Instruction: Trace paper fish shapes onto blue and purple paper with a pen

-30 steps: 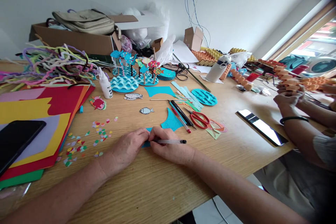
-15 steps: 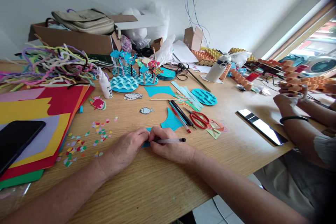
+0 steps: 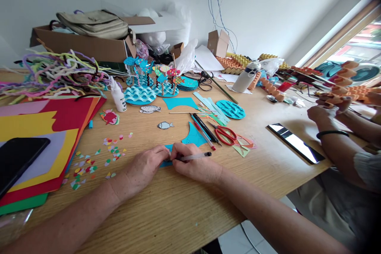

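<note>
A small piece of blue paper (image 3: 165,163) lies flat on the table, largely covered by my hands. Along its left side, my left hand (image 3: 149,163) has its fingers closed and pressed down on the paper. My right hand (image 3: 192,164) grips a pen (image 3: 198,156) with a clear barrel and dark end, tilted to the right; its tip is hidden behind my fingers at the paper. Just beyond lies a blue paper offcut (image 3: 193,135) with faint drawn lines. A grey paper fish (image 3: 165,125) rests farther forward.
Right of my hands are several pens (image 3: 202,127) and red-handled scissors (image 3: 226,135). Paper confetti (image 3: 86,166) and stacked coloured sheets (image 3: 65,135) lie left. A white glue bottle (image 3: 119,97) stands behind. Another person's hands (image 3: 326,111) hold orange egg-carton pieces at right.
The pen's rear end has risen slightly as my right hand shifts a little. My left hand stays on the blue paper. The other person's orange piece has moved.
</note>
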`<state>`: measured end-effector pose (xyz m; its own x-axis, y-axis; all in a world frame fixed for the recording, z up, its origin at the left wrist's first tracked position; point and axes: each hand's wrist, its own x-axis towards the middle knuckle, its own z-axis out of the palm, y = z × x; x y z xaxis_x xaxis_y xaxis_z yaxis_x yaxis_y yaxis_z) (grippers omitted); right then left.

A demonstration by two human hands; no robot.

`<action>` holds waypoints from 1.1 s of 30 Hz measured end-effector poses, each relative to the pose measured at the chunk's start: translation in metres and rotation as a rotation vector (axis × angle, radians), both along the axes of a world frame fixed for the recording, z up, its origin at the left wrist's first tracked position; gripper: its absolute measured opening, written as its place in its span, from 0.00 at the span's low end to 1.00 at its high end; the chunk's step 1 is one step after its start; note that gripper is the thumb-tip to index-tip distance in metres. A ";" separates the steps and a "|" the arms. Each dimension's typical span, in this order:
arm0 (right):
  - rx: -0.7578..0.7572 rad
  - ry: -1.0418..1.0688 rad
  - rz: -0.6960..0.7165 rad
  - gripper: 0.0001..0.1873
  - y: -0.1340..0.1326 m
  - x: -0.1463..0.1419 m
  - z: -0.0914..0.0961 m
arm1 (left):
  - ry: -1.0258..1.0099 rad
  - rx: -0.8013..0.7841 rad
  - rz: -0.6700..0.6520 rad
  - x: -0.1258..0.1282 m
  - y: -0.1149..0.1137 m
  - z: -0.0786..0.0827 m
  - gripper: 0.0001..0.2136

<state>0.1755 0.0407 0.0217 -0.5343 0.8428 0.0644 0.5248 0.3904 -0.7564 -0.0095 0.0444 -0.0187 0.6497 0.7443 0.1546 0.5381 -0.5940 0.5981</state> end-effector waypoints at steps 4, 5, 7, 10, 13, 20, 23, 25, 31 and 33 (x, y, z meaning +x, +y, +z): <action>-0.028 0.029 -0.031 0.07 0.001 0.002 0.000 | -0.017 0.007 0.000 0.000 0.000 -0.001 0.14; -0.032 0.035 -0.044 0.07 0.001 0.002 -0.001 | -0.017 0.007 -0.002 0.000 0.000 -0.001 0.14; -0.035 0.048 -0.058 0.07 0.000 0.003 -0.002 | -0.012 0.012 -0.007 0.000 0.000 -0.001 0.14; -0.023 0.087 -0.058 0.07 0.000 0.008 -0.001 | 0.018 0.031 -0.005 0.000 0.000 -0.001 0.14; 0.037 0.133 -0.082 0.06 0.001 0.017 0.001 | 0.044 0.054 0.004 0.000 -0.001 0.001 0.14; 0.316 -0.041 -0.030 0.09 0.011 0.029 -0.006 | 0.105 0.112 -0.015 0.002 0.002 0.007 0.14; 0.324 -0.146 0.060 0.08 0.016 0.023 -0.008 | 0.135 0.181 -0.041 0.001 0.004 0.013 0.13; 0.314 -0.167 0.097 0.08 0.018 0.019 -0.008 | 0.159 0.217 -0.061 0.000 0.004 0.017 0.12; 0.297 -0.120 0.067 0.09 0.016 0.013 -0.013 | 0.161 0.218 -0.109 -0.002 0.007 0.024 0.11; 0.278 -0.100 0.059 0.09 0.014 0.012 -0.014 | 0.154 0.210 -0.118 -0.002 0.008 0.024 0.11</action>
<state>0.1878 0.0549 0.0072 -0.5973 0.7675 0.2328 0.5618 0.6075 -0.5616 -0.0120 0.0527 0.0050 0.7581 0.6240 0.1895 0.5327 -0.7602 0.3720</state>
